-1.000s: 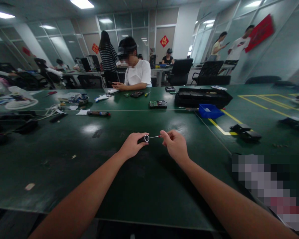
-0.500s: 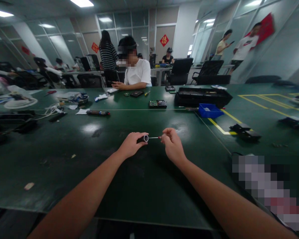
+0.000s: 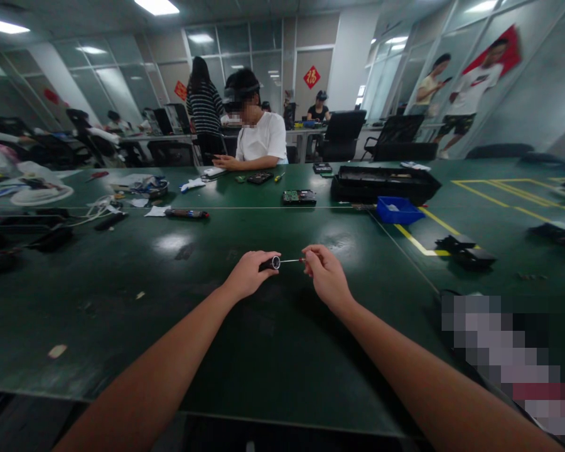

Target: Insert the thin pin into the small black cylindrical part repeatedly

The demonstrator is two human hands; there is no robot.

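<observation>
My left hand [image 3: 248,276] is closed around a short black cylinder [image 3: 267,264]. A silver ring rims the cylinder's end, which faces me; I cannot make out its exact kind. In my right hand [image 3: 327,273] is a slim screwdriver [image 3: 290,260], its red handle mostly covered by the pinched fingers. The thin metal shaft points left and its tip meets the cylinder's side. Both hands are raised a little over the green table [image 3: 245,364].
Ahead lie a circuit-board hard drive [image 3: 299,197], a dark electric-screwdriver-like tool [image 3: 187,214], a blue bin [image 3: 399,210] and a long black tray [image 3: 386,184]. Black parts [image 3: 466,251] sit to the right, cables [image 3: 98,210] to the left. Across the table a person [image 3: 261,135] holds a phone.
My right fingers have shifted slightly on the screwdriver's handle, the hand turning a little. My left hand keeps the cylinder in place. A person standing at the far right has moved.
</observation>
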